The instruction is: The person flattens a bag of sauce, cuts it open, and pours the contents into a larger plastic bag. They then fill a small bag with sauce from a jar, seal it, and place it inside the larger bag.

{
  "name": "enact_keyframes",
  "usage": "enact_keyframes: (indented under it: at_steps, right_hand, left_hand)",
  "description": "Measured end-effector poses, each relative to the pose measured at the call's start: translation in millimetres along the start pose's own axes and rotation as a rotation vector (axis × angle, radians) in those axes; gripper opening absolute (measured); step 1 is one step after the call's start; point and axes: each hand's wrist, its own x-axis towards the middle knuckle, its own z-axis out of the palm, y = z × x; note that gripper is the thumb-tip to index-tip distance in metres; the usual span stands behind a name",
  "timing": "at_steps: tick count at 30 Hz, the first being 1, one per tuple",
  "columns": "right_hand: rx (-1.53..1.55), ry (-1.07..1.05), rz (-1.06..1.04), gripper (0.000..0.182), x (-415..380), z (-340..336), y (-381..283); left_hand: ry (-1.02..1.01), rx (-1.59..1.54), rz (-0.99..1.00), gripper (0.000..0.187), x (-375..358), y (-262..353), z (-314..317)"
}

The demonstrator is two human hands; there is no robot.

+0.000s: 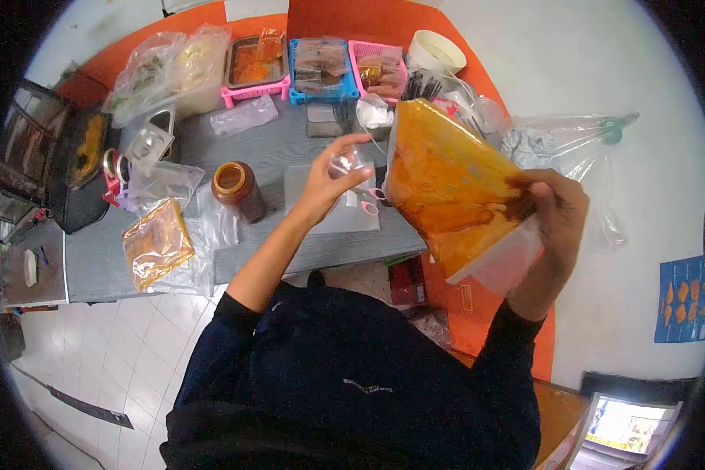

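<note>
My right hand [554, 215] grips the lower right edge of a large clear bag of orange-brown sauce [446, 180], held up over the right part of the grey table [305, 254]. Left of the bag, my left hand [333, 176] has its thumb and fingers curled round a small clear plastic cup [351, 160]. Pink-handled scissors [370, 207] lie just below that hand on a pale sheet [309, 204]. A brown open-topped jar [239, 192] stands to the left, and a flat sauce-filled bag [158, 244] rests near the front edge.
Along the back stand a pink basket with an orange-filled tray [254, 63], a blue basket [321, 70], another pink basket [378, 70] and a white bucket [436, 53]. Metal containers [150, 143] and plastic bags [200, 63] are at the left. A screen [623, 427] is at lower right.
</note>
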Motion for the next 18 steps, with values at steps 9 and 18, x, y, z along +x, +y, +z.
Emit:
enact_keyframes:
  at_steps: [9,18]
  right_hand:
    - [0.142,0.332,-0.264,0.053,-8,-42,48]
    - [0.331,0.211,-0.076,0.060,-27,-46,116]
  left_hand:
    - [-0.406,0.041,0.079,0.019,43,102,59]
    - [-0.432,0.568,0.316,0.025,50,156,103]
